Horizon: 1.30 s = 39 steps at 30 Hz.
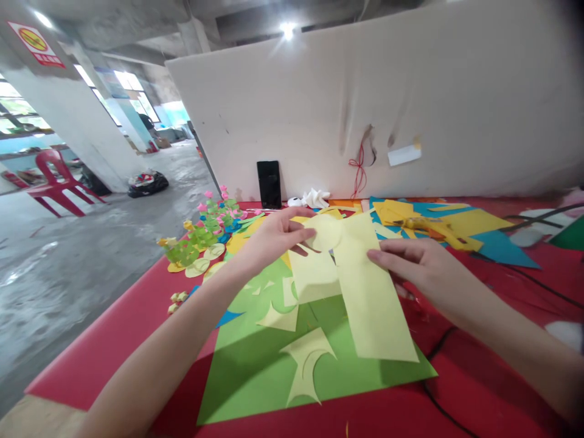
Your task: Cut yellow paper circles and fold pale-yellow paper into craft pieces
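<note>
My left hand [292, 231] pinches a pale yellow paper circle [327, 233] between thumb and fingers. My right hand [406, 258] grips the right edge of a long pale yellow paper sheet [371, 298], which tilts down toward me. The circle overlaps the sheet's upper left side; whether the two are joined, I cannot tell. Behind them is another pale yellow piece of paper [314, 280]. Beneath lies a large green sheet [255, 377] bearing curved yellow offcuts [308, 368], [280, 317].
Small paper flowers in green and pink [214, 219] and cut circles [197, 267] sit at the left edge of the red tabletop [109, 340]. A black phone [269, 184] leans on the white panel [301, 121]. A yellow glue gun [440, 233] lies on coloured paper, with a black cable nearby.
</note>
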Tool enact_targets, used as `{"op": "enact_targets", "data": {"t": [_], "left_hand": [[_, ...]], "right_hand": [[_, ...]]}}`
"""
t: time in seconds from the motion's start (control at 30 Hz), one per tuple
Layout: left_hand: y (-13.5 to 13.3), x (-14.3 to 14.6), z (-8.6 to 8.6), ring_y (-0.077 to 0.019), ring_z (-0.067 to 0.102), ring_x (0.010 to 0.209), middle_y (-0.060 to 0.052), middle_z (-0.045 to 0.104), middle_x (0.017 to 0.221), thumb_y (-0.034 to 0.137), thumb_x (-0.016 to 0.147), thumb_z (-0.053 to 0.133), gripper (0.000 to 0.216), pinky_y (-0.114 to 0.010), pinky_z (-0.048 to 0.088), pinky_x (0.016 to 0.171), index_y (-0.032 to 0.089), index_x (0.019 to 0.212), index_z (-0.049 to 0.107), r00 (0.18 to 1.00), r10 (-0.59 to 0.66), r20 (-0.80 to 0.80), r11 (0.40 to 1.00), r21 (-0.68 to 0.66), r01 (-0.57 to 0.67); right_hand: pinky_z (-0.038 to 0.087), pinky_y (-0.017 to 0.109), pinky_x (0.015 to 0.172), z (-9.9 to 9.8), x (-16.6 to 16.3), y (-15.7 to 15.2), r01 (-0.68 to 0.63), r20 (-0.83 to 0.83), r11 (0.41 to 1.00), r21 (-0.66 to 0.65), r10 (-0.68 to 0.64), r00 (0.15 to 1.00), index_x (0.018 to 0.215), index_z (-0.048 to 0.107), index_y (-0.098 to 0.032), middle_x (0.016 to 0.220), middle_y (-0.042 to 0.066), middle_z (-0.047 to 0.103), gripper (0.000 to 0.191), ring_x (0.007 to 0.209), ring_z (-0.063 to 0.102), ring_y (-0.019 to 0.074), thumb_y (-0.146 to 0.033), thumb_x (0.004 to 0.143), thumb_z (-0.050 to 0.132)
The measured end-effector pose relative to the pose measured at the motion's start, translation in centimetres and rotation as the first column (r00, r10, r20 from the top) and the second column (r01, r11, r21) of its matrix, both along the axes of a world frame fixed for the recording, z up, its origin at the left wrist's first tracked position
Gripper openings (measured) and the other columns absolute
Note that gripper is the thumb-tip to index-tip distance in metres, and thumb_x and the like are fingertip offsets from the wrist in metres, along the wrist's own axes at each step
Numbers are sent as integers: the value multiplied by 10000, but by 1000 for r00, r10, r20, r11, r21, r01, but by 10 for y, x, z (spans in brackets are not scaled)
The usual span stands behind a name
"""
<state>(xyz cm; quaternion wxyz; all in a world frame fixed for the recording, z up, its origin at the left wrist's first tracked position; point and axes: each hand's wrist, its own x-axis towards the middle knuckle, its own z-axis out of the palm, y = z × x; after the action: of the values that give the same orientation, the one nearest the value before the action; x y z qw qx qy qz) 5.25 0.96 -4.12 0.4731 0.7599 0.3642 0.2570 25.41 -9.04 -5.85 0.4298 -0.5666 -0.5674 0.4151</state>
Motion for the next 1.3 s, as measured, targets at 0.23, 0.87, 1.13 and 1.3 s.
{"op": "enact_targets", "data": {"t": [0.23,0.87,1.13,1.3], "left_hand": [[25,-25,-18,-242,632,805,-87,674,833,266,702,611,232,-360,474,744,149,902,615,938,74,-338,987,156,-22],[-63,11,12,-56,424,475,22,574,553,318,819,540,244,-169,299,411,144,727,683,994,-101,-52,955,276,112],[-75,9,14,-50,394,427,20,586,527,231,853,509,214,-174,350,448,142,776,688,992,-117,-46,734,668,118],[-80,7,9,-73,510,450,-11,662,599,197,859,499,197,-204,354,447,154,767,667,991,-100,-90,600,789,133]], "right_hand": [[296,224,385,-3,1,-1,12,-43,1000,-19,-12,999,566,515,-214,470,-67,416,309,393,380,81,-431,769,598],[494,190,582,15,-17,-24,97,104,942,322,-137,985,788,637,-288,788,-35,647,101,693,585,126,-383,762,614],[469,213,596,19,-25,-38,56,248,856,515,-211,945,732,579,-290,765,-53,625,66,721,571,136,-239,773,582],[461,264,676,18,-27,-40,37,289,816,576,-246,925,735,562,-297,736,-57,616,83,697,568,149,-227,771,590]]}}
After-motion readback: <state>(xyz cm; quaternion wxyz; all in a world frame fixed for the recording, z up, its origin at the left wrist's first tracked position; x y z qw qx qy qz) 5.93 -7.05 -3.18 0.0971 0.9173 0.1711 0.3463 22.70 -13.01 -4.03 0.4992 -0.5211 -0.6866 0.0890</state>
